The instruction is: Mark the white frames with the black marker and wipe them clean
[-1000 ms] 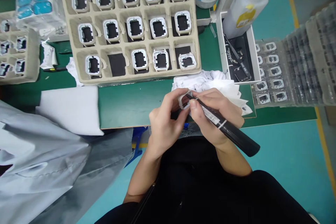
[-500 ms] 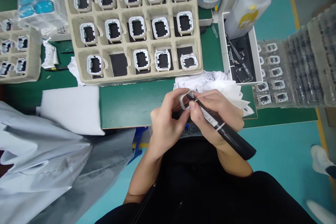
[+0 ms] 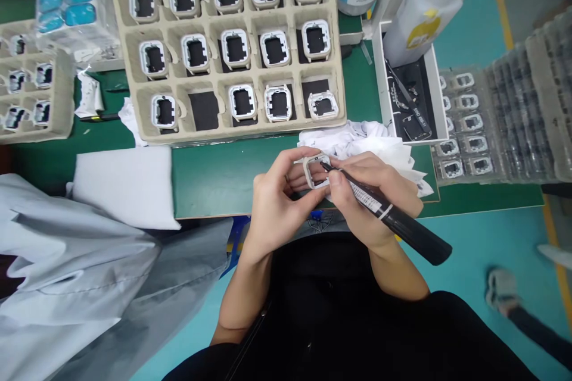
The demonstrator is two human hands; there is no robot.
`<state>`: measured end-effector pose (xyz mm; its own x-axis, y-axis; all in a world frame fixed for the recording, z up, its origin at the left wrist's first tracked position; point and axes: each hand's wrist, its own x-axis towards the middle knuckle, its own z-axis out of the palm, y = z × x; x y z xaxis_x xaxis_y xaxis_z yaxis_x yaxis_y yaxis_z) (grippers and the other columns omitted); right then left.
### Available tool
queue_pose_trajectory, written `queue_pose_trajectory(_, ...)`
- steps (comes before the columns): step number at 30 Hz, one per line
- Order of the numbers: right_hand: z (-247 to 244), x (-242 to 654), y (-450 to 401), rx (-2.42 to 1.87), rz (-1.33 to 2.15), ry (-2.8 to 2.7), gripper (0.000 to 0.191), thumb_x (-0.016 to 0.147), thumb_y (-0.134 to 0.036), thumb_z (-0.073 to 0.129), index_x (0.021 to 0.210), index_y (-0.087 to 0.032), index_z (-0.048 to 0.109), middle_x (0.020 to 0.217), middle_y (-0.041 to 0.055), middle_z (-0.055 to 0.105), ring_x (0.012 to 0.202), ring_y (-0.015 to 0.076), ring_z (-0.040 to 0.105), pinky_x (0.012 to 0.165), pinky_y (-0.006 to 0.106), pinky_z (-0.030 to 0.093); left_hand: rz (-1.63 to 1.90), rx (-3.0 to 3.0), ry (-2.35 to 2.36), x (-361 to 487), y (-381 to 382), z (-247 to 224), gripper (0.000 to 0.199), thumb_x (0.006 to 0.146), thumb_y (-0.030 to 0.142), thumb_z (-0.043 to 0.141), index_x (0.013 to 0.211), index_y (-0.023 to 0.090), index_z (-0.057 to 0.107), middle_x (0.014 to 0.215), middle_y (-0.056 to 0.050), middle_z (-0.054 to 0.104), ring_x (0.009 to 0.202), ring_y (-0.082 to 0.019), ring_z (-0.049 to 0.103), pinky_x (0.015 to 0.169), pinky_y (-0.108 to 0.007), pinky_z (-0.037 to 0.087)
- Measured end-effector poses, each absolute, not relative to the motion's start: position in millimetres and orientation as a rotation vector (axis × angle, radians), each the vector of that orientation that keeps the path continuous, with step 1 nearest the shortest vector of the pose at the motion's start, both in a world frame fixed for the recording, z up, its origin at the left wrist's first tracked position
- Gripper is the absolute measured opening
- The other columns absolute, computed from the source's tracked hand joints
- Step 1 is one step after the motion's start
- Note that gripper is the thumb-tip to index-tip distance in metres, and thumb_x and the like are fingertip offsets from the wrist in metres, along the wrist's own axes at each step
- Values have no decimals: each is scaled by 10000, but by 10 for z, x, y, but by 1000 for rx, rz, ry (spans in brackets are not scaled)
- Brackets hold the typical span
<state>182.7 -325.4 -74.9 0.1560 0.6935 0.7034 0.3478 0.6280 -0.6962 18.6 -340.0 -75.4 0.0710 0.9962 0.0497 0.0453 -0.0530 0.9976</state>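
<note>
My left hand [image 3: 279, 199] is closed round a white square watch case frame [image 3: 308, 173], held up just above the table's front edge. In my right hand [image 3: 378, 190] lies a thick black marker pen [image 3: 402, 227] with a white label, gripped like a writing tool. Its dark tip is at the right side of the frame's opening; whether it touches the frame I cannot tell. Beyond my hands stands a pulp tray [image 3: 232, 134] with similar white frames in its compartments; one front-row compartment [image 3: 204, 111] shows only its black lining.
Crumpled white cloths [image 3: 370, 138] lie just behind my right hand. A white box [image 3: 441, 125] with tweezers and a spray bottle [image 3: 415, 18] stands to the right, near stacked clear trays [image 3: 504, 125]. At left are a white foam sheet [image 3: 125, 187] and a co-worker's grey garment [image 3: 67, 268].
The frame has turned in my left hand, so its opening shows more. My right hand and the marker have shifted slightly right. At lower right, a passing person's foot has moved.
</note>
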Motion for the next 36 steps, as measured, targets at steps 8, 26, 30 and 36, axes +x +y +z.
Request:
queue_pose_trajectory(8, -757, 1847, -3254, -931, 345, -1446, 152, 1042, -207, 894, 1083, -330, 813, 913, -14, 893, 816, 245, 901, 753, 402, 787, 1164, 1322, 1130, 165, -3381, -763, 553, 981, 491, 1050, 1384, 269, 743, 1188, -56, 951, 1089, -241, 958, 1006, -338, 813)
queue_pose_trajectory(26, -769, 1861, -3260, -929, 347, -1445, 157, 1037, -208, 901, 1064, -326, 801, 889, -21, 881, 850, 253, 916, 795, 411, 799, 1201, 1453, 1169, 197, -3401, -763, 382, 1065, 335, 945, 1385, 263, 750, 1150, -38, 928, 1069, -211, 939, 1010, -306, 784)
queue_pose_trajectory(30, -775, 1865, -3262, -944, 348, -1455, 146, 1050, -229, 902, 1079, -330, 800, 895, -17, 879, 859, 251, 917, 795, 412, 804, 1196, 1451, 1177, 192, -3406, -764, 381, 1072, 321, 938, 1400, 268, 751, 1161, -42, 927, 1078, -213, 937, 1022, -317, 785)
queue_pose_trajectory(36, -781, 1867, -3273, -934, 381, -1435, 157, 1031, -204, 914, 1075, -318, 815, 900, -13, 880, 867, 254, 920, 809, 410, 799, 1223, 1416, 1139, 196, -3395, -771, 396, 1055, 347, 966, 1384, 265, 761, 1158, -35, 933, 1080, -206, 943, 1024, -303, 788)
